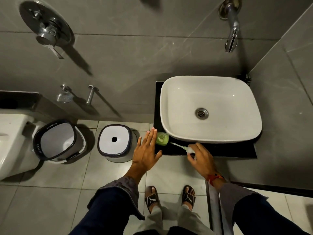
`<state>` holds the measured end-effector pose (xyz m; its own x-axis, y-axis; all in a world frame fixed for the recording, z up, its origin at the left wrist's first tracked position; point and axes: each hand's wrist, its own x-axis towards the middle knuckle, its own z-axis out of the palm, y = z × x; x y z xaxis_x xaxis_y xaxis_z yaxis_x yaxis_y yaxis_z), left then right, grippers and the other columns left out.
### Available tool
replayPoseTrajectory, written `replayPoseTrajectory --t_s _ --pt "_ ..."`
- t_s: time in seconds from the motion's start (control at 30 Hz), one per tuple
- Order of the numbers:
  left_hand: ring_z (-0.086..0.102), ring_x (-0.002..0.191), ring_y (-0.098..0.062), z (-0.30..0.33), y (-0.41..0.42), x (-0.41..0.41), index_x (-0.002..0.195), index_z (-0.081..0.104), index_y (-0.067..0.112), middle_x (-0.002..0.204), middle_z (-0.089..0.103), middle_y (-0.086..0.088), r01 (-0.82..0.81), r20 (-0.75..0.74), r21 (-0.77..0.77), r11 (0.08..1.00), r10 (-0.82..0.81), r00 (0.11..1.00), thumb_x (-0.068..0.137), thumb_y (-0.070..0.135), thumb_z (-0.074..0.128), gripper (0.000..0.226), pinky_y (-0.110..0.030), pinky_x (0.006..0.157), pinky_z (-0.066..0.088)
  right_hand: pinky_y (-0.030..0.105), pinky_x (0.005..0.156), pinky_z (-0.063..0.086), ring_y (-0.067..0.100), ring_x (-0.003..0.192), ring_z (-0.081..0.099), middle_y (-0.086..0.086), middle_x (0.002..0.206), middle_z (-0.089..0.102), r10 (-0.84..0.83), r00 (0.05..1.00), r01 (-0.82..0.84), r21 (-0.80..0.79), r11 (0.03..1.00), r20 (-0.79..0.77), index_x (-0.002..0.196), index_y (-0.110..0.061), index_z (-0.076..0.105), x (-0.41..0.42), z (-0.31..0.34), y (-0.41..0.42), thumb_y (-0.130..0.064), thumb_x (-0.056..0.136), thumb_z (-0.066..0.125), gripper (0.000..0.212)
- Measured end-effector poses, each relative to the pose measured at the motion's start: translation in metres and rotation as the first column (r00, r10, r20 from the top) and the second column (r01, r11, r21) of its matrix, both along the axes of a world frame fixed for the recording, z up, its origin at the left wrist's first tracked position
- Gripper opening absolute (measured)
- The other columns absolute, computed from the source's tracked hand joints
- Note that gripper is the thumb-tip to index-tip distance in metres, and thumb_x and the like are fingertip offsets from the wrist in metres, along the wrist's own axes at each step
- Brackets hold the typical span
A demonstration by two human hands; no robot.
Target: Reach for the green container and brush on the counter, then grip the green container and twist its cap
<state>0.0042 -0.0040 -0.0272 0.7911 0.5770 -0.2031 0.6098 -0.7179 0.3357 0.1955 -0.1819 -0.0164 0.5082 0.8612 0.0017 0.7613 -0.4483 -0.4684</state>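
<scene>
My left hand (147, 150) is stretched out with straight fingers, its fingertips next to a green soap bottle (162, 138) that stands on the black counter (237, 150) at the sink's left corner. My right hand (201, 157) grips a small white pump part with a thin pale tube (179, 146) that points toward the bottle. Both hands hover at the counter's front edge, just before the white basin (169, 106).
A chrome tap (231, 36) juts from the wall above the basin. On the floor to the left stand a white stool (115, 143) and an open bucket (57, 141), beside a toilet (11, 141). My sandalled feet (169, 197) are on grey tiles.
</scene>
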Motion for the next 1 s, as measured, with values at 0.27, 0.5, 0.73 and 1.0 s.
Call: replayPoseTrajectory --t_s 0.27,0.5,0.73,1.0 --pt "-0.001 0.157 -0.021 0.0 -0.007 0.004 0.161 -0.01 0.016 0.171 -0.006 -0.002 -0.033 -0.014 -0.015 0.999 0.033 0.999 0.097 0.056 0.043 0.092 -0.049 0.127 0.006 0.013 0.079 0.045 0.007 0.09 0.055 -0.004 0.1 0.057 0.049 0.998 -0.036 0.349 0.937 -0.029 0.107 -0.017 0.059 -0.011 0.067 0.017 -0.021 0.084 0.067 0.025" --pt "-0.002 0.158 -0.022 0.003 -0.01 0.002 0.16 -0.012 0.015 0.171 -0.009 -0.003 -0.031 -0.015 -0.02 0.999 0.031 0.999 0.1 0.057 0.041 0.091 -0.05 0.128 0.007 0.029 0.077 0.052 0.018 0.09 0.056 0.004 0.099 0.056 0.152 0.987 -0.161 0.265 0.951 0.053 0.107 -0.01 0.062 -0.022 0.081 0.043 -0.012 0.081 0.067 0.026" --pt "-0.002 0.158 -0.021 0.004 -0.011 0.002 0.16 -0.012 0.015 0.171 -0.007 -0.003 -0.034 -0.006 -0.013 0.999 0.034 0.999 0.099 0.056 0.043 0.091 -0.048 0.127 0.002 0.023 0.07 0.051 0.015 0.094 0.053 0.001 0.103 0.055 0.212 0.974 -0.222 0.125 0.967 0.083 0.112 -0.017 0.057 -0.028 0.084 0.073 -0.018 0.082 0.068 0.032" --pt "-0.004 0.157 -0.021 0.006 -0.008 -0.002 0.16 -0.011 0.013 0.17 -0.01 -0.005 -0.002 0.006 -0.027 1.0 0.002 1.0 0.101 0.054 0.039 0.088 -0.05 0.128 0.003 0.036 0.079 0.054 0.023 0.105 0.052 0.008 0.114 0.06 0.337 0.938 -0.326 -0.118 0.938 0.086 0.12 -0.013 0.052 -0.04 0.08 0.113 -0.018 0.087 0.062 0.035"
